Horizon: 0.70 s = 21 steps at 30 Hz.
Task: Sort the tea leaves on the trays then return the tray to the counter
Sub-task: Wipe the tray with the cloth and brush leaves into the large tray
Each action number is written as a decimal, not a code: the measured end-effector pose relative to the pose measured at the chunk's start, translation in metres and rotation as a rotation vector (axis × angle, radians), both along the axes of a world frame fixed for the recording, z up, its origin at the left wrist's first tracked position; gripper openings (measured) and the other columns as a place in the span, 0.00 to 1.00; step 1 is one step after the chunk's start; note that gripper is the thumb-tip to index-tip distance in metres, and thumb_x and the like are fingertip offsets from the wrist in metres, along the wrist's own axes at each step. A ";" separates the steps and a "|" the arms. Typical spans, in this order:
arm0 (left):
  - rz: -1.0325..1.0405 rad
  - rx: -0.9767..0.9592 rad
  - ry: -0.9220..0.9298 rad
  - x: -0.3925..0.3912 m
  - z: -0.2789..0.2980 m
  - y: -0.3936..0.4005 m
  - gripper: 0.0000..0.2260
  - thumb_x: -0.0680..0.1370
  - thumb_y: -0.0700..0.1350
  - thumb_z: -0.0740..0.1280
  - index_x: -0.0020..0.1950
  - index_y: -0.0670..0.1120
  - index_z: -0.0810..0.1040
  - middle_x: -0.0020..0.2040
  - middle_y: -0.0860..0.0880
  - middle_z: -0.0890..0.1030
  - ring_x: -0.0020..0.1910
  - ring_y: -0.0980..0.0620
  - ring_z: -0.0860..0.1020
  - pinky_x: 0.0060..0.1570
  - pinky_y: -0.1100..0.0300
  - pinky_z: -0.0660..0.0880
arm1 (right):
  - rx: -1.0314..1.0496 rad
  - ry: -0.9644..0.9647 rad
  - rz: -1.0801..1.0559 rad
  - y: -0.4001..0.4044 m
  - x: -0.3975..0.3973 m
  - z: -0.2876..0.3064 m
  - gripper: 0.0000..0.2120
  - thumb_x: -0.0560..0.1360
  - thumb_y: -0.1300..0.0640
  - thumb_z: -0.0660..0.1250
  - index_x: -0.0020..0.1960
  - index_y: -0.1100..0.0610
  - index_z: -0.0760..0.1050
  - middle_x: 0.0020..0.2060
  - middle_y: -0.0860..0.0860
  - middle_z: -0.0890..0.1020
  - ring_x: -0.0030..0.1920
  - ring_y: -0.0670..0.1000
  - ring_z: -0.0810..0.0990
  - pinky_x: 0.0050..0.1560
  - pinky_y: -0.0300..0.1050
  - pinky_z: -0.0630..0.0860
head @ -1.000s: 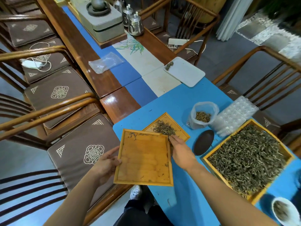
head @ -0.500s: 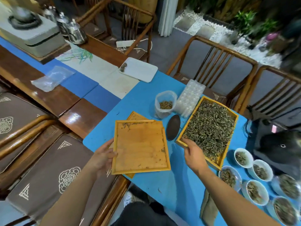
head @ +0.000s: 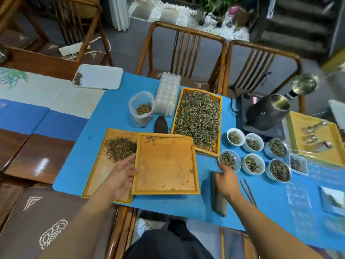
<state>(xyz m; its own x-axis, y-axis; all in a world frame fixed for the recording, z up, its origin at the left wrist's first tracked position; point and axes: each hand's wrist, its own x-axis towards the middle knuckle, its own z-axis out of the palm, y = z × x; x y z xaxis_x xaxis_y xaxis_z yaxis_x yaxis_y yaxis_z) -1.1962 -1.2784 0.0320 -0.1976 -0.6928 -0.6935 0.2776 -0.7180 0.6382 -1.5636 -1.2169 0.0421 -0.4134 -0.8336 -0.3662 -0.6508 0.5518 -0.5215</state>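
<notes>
Here, left hand (head: 121, 172) grips the left edge of a nearly empty bamboo tray (head: 165, 165), fingers closed on its rim | it overlaps a second tray (head: 104, 165) holding a tea leaf pile (head: 120, 149) at 9 o'clock | right hand (head: 226, 181) open, holding nothing, over the blue cloth (head: 196, 208) at 3 o'clock | full leaf tray (head: 197, 118) at 1 o'clock.

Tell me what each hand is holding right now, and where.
Left hand grips the nearly empty wooden tray by its left edge. Right hand holds nothing.
</notes>
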 end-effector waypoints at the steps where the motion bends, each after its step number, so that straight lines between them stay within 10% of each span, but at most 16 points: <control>1: -0.014 0.003 -0.003 -0.006 0.000 0.000 0.28 0.78 0.28 0.63 0.74 0.50 0.70 0.56 0.41 0.85 0.52 0.42 0.85 0.41 0.53 0.83 | 0.027 -0.010 -0.043 0.006 -0.005 -0.007 0.21 0.76 0.62 0.64 0.69 0.62 0.72 0.58 0.63 0.81 0.58 0.64 0.78 0.53 0.51 0.73; 4: -0.048 0.017 -0.002 -0.018 0.002 0.001 0.29 0.77 0.28 0.63 0.75 0.49 0.69 0.59 0.40 0.84 0.54 0.40 0.84 0.43 0.50 0.84 | 0.132 -0.006 -0.062 0.022 -0.017 -0.030 0.20 0.72 0.60 0.70 0.62 0.63 0.72 0.49 0.66 0.80 0.51 0.68 0.78 0.41 0.48 0.68; 10: -0.094 0.009 -0.059 -0.023 0.007 0.005 0.29 0.78 0.28 0.62 0.75 0.51 0.68 0.61 0.39 0.83 0.57 0.39 0.83 0.49 0.48 0.83 | 0.265 0.008 -0.136 0.034 -0.018 -0.070 0.21 0.70 0.48 0.74 0.55 0.56 0.68 0.52 0.61 0.72 0.45 0.61 0.72 0.49 0.52 0.73; 21: 0.002 -0.011 -0.050 -0.008 0.004 0.023 0.29 0.78 0.27 0.62 0.74 0.50 0.70 0.56 0.40 0.85 0.54 0.42 0.85 0.46 0.52 0.84 | 0.022 -0.023 -0.082 0.018 0.000 -0.043 0.23 0.72 0.61 0.68 0.67 0.61 0.70 0.55 0.63 0.79 0.50 0.64 0.78 0.46 0.51 0.73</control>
